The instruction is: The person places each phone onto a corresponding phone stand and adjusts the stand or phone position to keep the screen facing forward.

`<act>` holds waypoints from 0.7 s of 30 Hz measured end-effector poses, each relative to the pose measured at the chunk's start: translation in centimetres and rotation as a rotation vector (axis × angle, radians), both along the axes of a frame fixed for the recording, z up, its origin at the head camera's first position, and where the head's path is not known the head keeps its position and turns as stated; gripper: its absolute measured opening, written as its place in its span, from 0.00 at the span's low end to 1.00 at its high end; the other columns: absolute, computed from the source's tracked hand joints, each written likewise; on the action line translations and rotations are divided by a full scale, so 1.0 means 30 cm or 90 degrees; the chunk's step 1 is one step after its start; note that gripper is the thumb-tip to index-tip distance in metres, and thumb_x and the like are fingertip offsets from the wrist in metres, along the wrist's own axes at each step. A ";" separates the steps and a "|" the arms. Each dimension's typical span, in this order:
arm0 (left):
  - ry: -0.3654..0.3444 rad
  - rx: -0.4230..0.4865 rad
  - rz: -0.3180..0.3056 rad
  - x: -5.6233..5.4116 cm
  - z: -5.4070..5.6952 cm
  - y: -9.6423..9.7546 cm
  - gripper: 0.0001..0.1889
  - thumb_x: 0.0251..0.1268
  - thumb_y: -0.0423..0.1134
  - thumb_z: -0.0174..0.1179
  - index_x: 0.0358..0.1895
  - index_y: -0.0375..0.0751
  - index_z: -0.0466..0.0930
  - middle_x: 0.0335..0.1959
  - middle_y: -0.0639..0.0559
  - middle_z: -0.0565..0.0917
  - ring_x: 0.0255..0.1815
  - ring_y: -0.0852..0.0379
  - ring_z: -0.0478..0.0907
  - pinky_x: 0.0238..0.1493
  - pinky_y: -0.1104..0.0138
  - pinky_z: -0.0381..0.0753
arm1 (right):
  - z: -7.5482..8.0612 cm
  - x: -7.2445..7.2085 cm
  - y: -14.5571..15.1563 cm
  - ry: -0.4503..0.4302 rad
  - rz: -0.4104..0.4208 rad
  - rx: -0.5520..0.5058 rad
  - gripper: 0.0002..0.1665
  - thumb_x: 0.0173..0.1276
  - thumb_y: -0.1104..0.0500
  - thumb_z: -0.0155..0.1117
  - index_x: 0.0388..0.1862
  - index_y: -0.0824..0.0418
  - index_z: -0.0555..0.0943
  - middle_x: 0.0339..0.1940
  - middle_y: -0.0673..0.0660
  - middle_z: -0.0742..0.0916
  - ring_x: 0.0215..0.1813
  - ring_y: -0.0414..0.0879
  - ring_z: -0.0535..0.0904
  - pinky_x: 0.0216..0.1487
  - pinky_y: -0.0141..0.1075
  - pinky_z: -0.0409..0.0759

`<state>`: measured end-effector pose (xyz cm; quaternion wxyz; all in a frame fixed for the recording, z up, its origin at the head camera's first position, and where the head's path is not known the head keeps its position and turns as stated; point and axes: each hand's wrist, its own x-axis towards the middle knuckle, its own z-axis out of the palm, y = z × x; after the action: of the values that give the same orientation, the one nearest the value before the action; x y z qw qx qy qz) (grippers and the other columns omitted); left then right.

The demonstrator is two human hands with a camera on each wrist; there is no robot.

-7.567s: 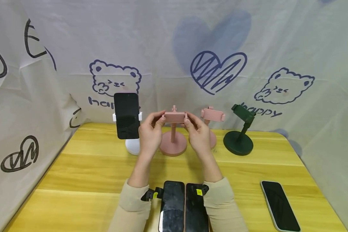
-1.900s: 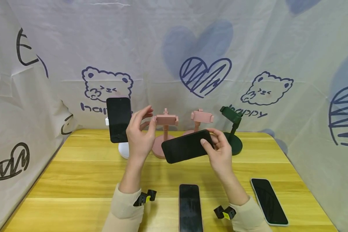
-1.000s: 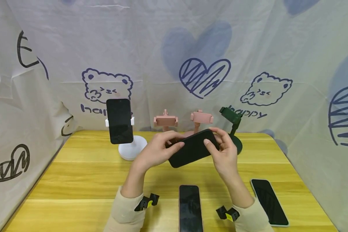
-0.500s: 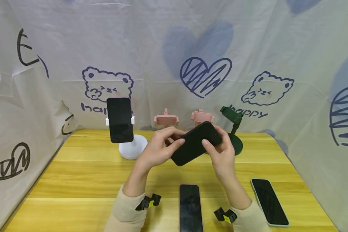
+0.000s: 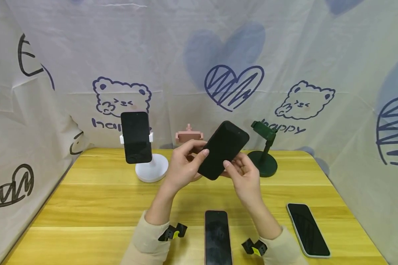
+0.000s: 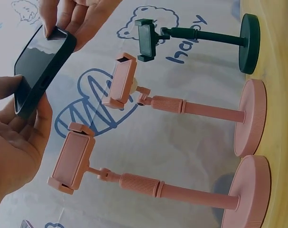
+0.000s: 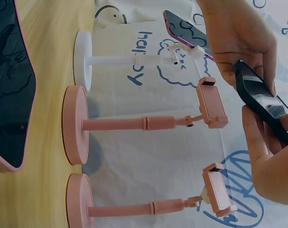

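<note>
Black, the phone is pinched by left hand and right hand; presumably stiff, slippery, best gripped by its edges.

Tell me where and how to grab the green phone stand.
Grip the green phone stand by its slim stem, probably with the right hand once it releases the black phone, coming from the right: the stem rises exposed between round base and tilted clamp head, and a pink phone stand neighbours it on the left.
</note>
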<state>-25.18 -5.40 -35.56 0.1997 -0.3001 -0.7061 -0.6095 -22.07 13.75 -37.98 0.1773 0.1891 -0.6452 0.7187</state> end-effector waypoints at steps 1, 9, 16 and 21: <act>-0.002 -0.003 0.000 0.000 -0.001 0.000 0.09 0.71 0.28 0.65 0.51 0.31 0.85 0.40 0.41 0.85 0.36 0.51 0.82 0.36 0.67 0.84 | 0.000 -0.001 0.000 0.001 -0.003 0.001 0.18 0.76 0.72 0.61 0.61 0.76 0.75 0.48 0.51 0.89 0.43 0.43 0.89 0.42 0.39 0.90; -0.044 -0.042 -0.023 0.000 -0.001 -0.007 0.10 0.73 0.29 0.64 0.54 0.33 0.85 0.43 0.42 0.86 0.40 0.51 0.83 0.40 0.67 0.87 | 0.011 0.000 0.010 0.006 -0.020 -0.011 0.16 0.74 0.75 0.61 0.58 0.79 0.76 0.46 0.48 0.91 0.42 0.42 0.90 0.40 0.38 0.90; -0.050 -0.076 -0.030 0.000 0.003 -0.017 0.13 0.73 0.30 0.65 0.56 0.33 0.83 0.47 0.42 0.86 0.44 0.51 0.83 0.45 0.65 0.86 | 0.023 -0.002 0.036 0.040 -0.064 0.030 0.14 0.70 0.78 0.63 0.53 0.80 0.78 0.42 0.46 0.91 0.41 0.39 0.90 0.38 0.32 0.89; 0.003 0.006 -0.013 -0.016 0.004 -0.030 0.13 0.73 0.26 0.63 0.58 0.32 0.82 0.50 0.40 0.85 0.49 0.49 0.84 0.48 0.67 0.86 | 0.025 -0.007 0.053 0.078 -0.095 0.082 0.12 0.69 0.77 0.65 0.50 0.78 0.81 0.38 0.45 0.89 0.35 0.36 0.86 0.35 0.25 0.84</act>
<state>-25.66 -6.29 -35.44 0.1967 -0.3079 -0.6995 -0.6141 -22.30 15.32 -37.23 0.2572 0.1951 -0.6905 0.6473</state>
